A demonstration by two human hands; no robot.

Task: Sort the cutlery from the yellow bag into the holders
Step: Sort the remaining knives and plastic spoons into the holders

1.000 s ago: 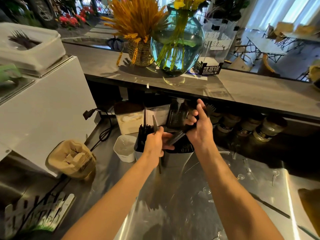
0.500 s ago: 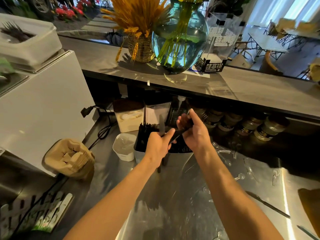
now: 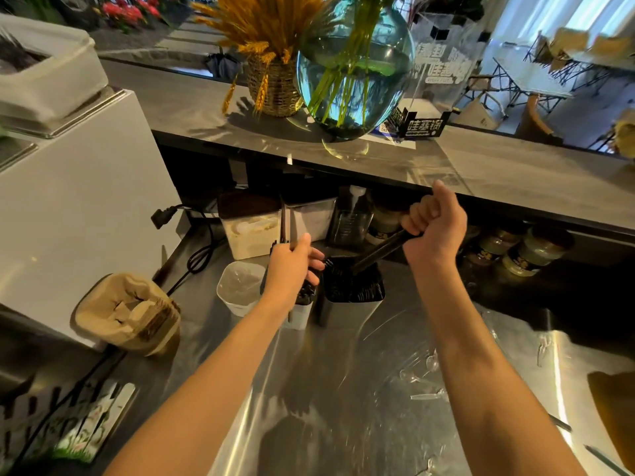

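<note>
Your right hand [image 3: 434,228] is fisted around a bundle of black cutlery [image 3: 378,250], held at a slant with its lower end dipping into the right holder [image 3: 354,293], already packed with dark pieces. Your left hand [image 3: 295,266] grips the black cutlery standing in the left holder [image 3: 300,312], fingers curled over its top. Both holders stand side by side on the steel tabletop [image 3: 343,389]. Just left of them sits a white cup [image 3: 238,286]; further left, a brown paper cup carrier [image 3: 127,314]. Clear plastic spoons [image 3: 426,376] lie scattered beside your right forearm. No yellow bag is in clear view.
</note>
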